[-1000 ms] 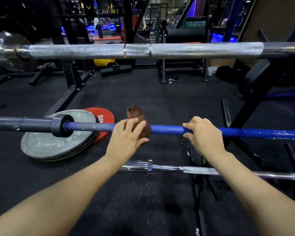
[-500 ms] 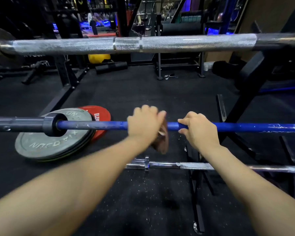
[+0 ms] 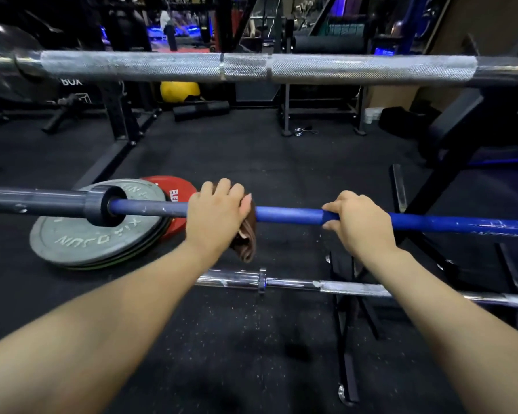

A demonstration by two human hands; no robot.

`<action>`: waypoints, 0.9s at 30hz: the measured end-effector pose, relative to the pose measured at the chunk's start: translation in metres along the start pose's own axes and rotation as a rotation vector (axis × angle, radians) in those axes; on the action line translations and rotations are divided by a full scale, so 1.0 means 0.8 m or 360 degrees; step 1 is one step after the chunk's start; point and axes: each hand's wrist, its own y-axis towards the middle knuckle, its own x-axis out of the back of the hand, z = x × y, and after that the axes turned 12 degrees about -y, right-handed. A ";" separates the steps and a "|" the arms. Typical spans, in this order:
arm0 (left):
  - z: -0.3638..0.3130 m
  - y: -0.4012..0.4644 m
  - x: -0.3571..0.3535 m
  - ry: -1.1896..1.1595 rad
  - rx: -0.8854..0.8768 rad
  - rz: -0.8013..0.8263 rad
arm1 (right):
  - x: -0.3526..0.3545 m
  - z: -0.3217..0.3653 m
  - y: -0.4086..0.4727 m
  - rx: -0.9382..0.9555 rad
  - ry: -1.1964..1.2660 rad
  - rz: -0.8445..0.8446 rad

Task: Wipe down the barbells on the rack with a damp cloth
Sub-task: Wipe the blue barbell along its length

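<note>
A blue barbell [image 3: 287,215] with a dark grey sleeve on its left end runs across the middle of the view. My left hand [image 3: 217,213] grips a brown cloth [image 3: 247,237] wrapped over the blue shaft, and the cloth's loose end hangs below the bar. My right hand [image 3: 361,224] grips the same shaft a little to the right. A knurled silver barbell [image 3: 251,67] lies higher up. A chrome barbell [image 3: 350,288] lies lower, near the floor.
A black rack frame [image 3: 449,186] holds the bars on the right. Grey weight plates [image 3: 96,234] and a red plate [image 3: 174,189] lie stacked on the black rubber floor at left. More racks, a yellow ball [image 3: 178,91] and a black foam roller stand farther back.
My left hand slid the cloth right along the blue shaft, then back left a little. The cloth's loose end, first above the bar, now hangs below it. My right hand kept its grip.
</note>
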 end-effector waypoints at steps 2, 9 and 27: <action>-0.042 0.002 -0.012 -0.0081 -0.0044 -0.0036 | -0.001 -0.001 0.000 0.0006 -0.0049 -0.0004; -0.044 0.004 -0.012 -0.0120 -0.0480 0.0073 | -0.005 -0.008 -0.002 0.0143 -0.0341 -0.0026; -0.105 0.008 -0.024 -0.0095 -0.0709 0.0075 | 0.008 -0.042 -0.003 0.0128 -0.0244 0.0124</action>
